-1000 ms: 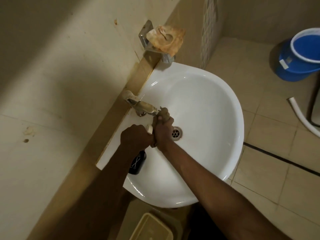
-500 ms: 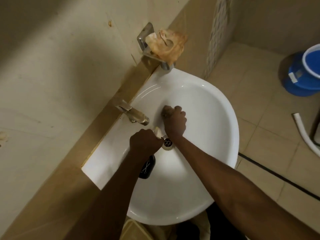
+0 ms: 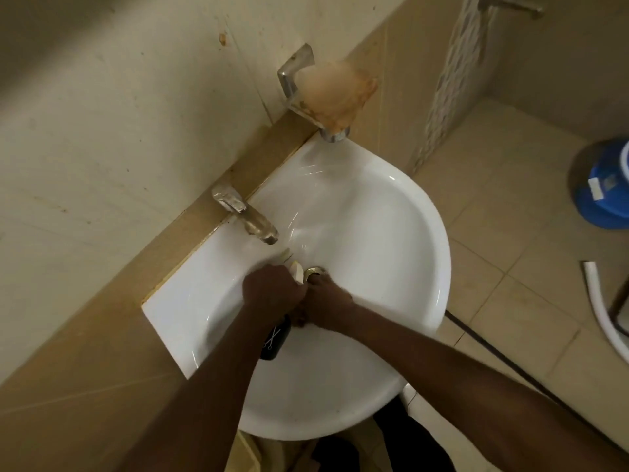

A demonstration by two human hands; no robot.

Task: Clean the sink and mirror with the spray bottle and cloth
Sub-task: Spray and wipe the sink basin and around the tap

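A white sink (image 3: 425, 233) is fixed to the tiled wall, with a metal drain (image 3: 316, 270) in its basin. My left hand (image 3: 272, 291) grips the spray bottle (image 3: 276, 338) over the basin; its black body hangs below my fist and its cream nozzle points toward the drain. Just to the right of the left one, my right hand (image 3: 328, 304) presses down on the basin floor near the drain. It is curled round a brownish cloth (image 3: 299, 318), which is mostly hidden beneath it. The mirror is out of view.
A metal tap (image 3: 248, 216) juts over the basin's back edge. A wall-mounted soap dish (image 3: 337, 93) with an orange lump hangs above the sink's far corner. On the tiled floor to the right stand a blue bucket (image 3: 606, 189) and a white hose (image 3: 602, 308).
My right hand with the cloth has slid from the upper basin by the tap back to the near side of the drain. The left hand keeps its grip on the bottle.
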